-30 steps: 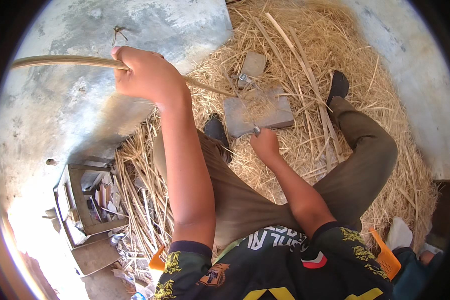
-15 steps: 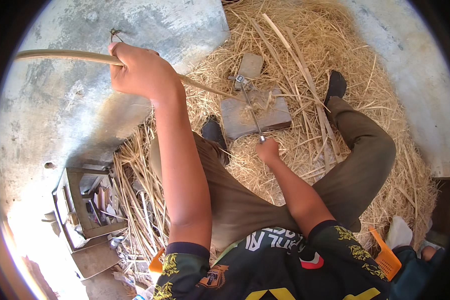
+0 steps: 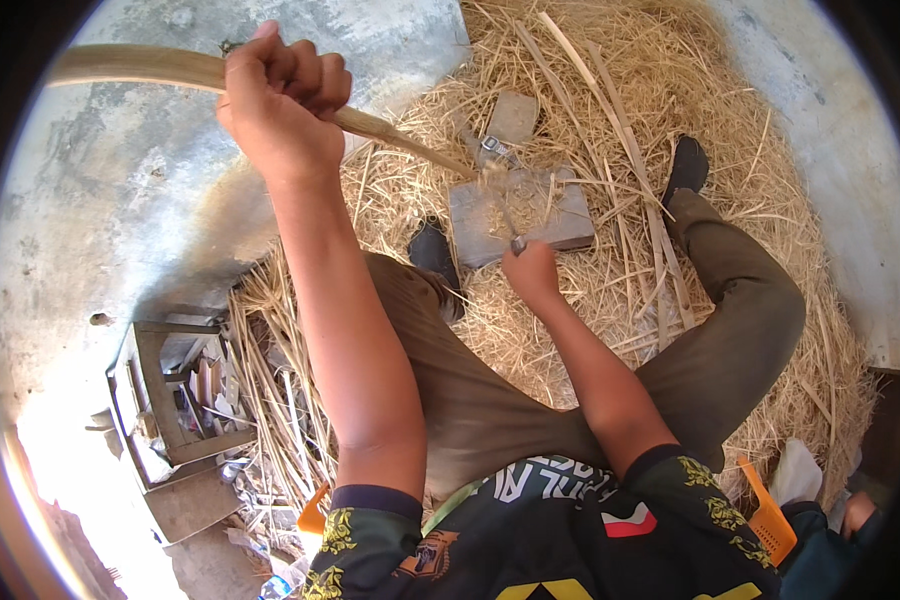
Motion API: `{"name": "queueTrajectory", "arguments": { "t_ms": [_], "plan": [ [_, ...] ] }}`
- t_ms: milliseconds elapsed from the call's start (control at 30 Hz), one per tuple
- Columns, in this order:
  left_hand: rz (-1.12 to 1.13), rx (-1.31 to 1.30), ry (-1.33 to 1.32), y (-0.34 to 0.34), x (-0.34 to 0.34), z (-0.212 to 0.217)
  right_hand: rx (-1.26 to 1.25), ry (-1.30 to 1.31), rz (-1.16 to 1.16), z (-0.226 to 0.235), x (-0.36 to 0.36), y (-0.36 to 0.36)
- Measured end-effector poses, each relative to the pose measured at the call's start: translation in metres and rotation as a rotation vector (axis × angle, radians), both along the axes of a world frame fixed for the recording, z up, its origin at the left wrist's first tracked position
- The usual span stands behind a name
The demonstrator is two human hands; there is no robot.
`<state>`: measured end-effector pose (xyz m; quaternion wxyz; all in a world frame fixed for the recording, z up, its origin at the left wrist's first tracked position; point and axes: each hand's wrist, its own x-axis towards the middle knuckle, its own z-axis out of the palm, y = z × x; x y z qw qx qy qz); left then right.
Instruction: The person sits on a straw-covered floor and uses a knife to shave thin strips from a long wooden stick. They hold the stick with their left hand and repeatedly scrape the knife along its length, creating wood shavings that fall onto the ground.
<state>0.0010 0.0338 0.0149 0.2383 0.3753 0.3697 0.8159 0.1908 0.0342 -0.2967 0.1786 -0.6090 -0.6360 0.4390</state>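
My left hand (image 3: 290, 110) is raised at the upper left, its fingers closed around a long pale bamboo strip (image 3: 150, 66). The strip slants down to the right, its lower end over a wooden block (image 3: 482, 236). My right hand (image 3: 532, 270) is closed on the handle of a thin-bladed knife (image 3: 508, 218). Its blade, smeared by motion, points away from me over the block. Curled shavings (image 3: 530, 205) lie on the block near the strip's end. Just beyond sits a metal buckle or clamp (image 3: 496, 148), partly hidden, beside a smaller block (image 3: 513, 118).
Dry straw-like shavings (image 3: 770, 300) cover the floor. Several split bamboo strips (image 3: 620, 140) lie right of the block. At the left stand a wooden frame box (image 3: 160, 400) and a bundle of thin sticks (image 3: 270, 340). Concrete walls (image 3: 150, 240) border both sides.
My left hand has turned and moved slightly up, tilting the strip more steeply. My right hand has moved a little forward and left, and the blade is now blurred.
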Motion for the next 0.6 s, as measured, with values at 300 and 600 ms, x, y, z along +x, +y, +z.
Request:
{"name": "queueTrajectory", "arguments": {
  "t_ms": [300,600],
  "plan": [
    [0.036,0.015,-0.023,-0.004,-0.001,-0.001,0.214,0.053,0.089,0.079,-0.018,-0.008],
    [0.044,0.008,-0.072,-0.013,0.011,-0.003,-0.114,-0.174,0.029,0.011,0.007,-0.003]
  ]
}}
